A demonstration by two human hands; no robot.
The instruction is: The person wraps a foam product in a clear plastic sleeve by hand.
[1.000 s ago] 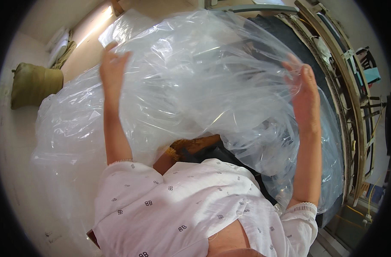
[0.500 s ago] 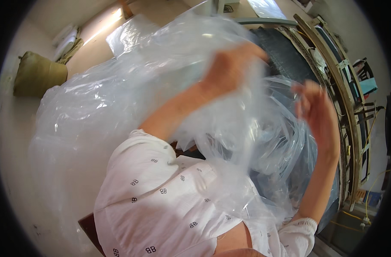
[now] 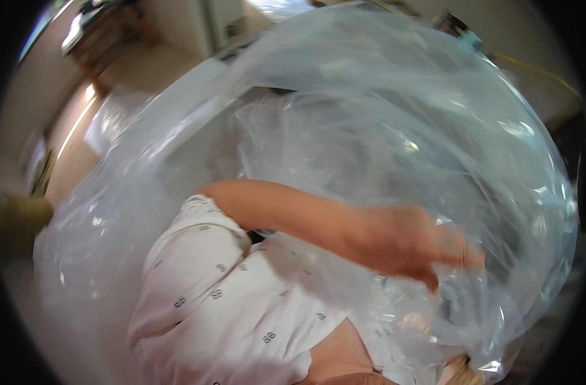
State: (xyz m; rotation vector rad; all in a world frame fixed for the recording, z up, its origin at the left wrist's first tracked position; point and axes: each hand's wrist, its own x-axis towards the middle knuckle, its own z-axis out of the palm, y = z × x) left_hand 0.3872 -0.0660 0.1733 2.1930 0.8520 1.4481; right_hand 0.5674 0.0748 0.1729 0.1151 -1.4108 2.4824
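A large clear plastic sheet (image 3: pixel 382 128) billows across nearly the whole view, crumpled and glossy. My left arm reaches from the white patterned sleeve (image 3: pixel 203 256) across my chest to the right. My left hand (image 3: pixel 427 250) is blurred by motion, with its fingers curled into a fold of the plastic at the right. My right hand is hidden behind the bunched plastic at the lower right, where only a faint pinkish blur shows through.
The room behind is blurred. A beige floor (image 3: pixel 68 160) shows at the left with an olive-green bundle (image 3: pixel 17 224) at the left edge. A pale cabinet (image 3: pixel 222 22) stands at the top.
My left arm has swung from the upper left down across my body to the right. The plastic has risen and now covers the shelving and my right hand. The view has turned.
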